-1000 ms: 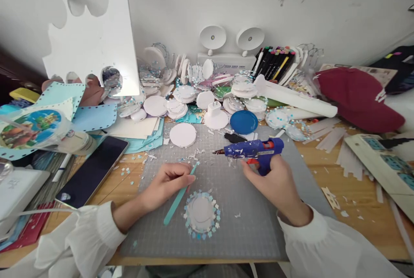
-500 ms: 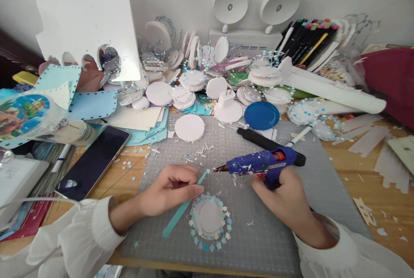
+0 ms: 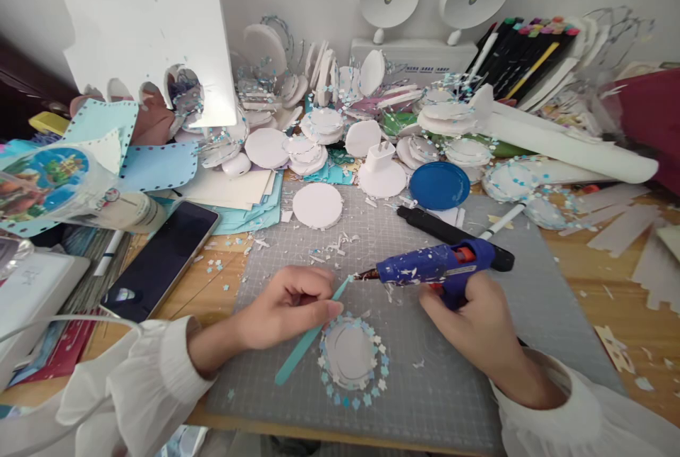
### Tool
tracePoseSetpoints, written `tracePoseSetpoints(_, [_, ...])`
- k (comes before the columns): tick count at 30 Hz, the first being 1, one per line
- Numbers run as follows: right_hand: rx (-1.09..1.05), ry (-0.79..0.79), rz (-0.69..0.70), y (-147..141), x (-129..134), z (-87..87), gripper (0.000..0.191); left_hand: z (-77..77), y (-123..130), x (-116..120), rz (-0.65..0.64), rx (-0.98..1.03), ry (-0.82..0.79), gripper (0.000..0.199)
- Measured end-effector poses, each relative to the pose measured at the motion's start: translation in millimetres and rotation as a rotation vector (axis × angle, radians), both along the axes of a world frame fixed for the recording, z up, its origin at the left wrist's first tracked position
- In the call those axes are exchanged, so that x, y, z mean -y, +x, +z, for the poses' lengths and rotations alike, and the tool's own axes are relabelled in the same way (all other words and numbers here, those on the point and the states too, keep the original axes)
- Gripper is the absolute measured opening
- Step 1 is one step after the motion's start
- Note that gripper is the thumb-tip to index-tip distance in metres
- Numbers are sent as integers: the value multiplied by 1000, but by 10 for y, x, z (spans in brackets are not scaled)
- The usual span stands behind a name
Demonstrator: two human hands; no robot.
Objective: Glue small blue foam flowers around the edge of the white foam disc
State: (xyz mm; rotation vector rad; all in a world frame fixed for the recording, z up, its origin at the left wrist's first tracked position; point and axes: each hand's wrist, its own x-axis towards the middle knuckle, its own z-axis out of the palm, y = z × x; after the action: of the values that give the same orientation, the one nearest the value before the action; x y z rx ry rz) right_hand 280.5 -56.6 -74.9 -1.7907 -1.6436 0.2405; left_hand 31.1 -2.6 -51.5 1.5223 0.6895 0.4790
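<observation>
My left hand (image 3: pixel 293 307) is closed on teal tweezers (image 3: pixel 302 352), which slant up and to the right. At their tip is a tiny pale star-shaped piece, partly hard to make out. My right hand (image 3: pixel 472 326) grips a blue glue gun (image 3: pixel 419 266) spattered with white, a finger around its red trigger. The gun's dark nozzle points left and appears to touch or nearly touch the tweezers' tip. Just below my left hand, a white disc (image 3: pixel 349 352) lies on the grey cutting mat (image 3: pixel 425 400), ringed by small white and blue stars.
White scraps and another white disc (image 3: pixel 317 205) lie on the mat. Behind the gun are a black pen-like tool (image 3: pixel 446 230) and a blue lid (image 3: pixel 440 185). A phone (image 3: pixel 162 258) rests at left. Piled white discs and star strings line the back, beside markers (image 3: pixel 523 53).
The whole view has shifted slightly, so things sit a bit farther right. The nozzle and the tweezers' tip look slightly closer together. Both hands keep their grips.
</observation>
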Motion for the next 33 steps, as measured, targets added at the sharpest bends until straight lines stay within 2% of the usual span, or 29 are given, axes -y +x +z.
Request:
tracePoseSetpoints(17, [31,14,34,-16,-5,12,25,-9,-12,0,-8,-21,9,41])
tracePoseSetpoints(24, [174,120,33,27,-11,-36,25,-11,-8,-5,-5,-10,9,41])
tracePoseSetpoints(28, [269,204,-38,141,-49,-59,17,-13,-16,-1,24,0,-34,43])
tracePoseSetpoints(33, [363,175,-37,305,-41,-105,24,-66,-41,3,74,44,-112,40])
